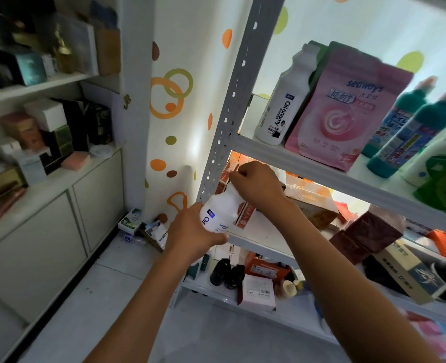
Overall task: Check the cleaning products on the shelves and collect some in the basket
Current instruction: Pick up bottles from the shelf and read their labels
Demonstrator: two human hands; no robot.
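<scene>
Between both hands, in front of the grey shelf post, sits a white plastic bottle, smooth and round-shouldered; the left hand grips its body, the right hand is curled over its cap end; steady the base and turn the label up to read it; a matching bottle and a glossy pink pouch stand on the shelf above; no basket shows.
</scene>
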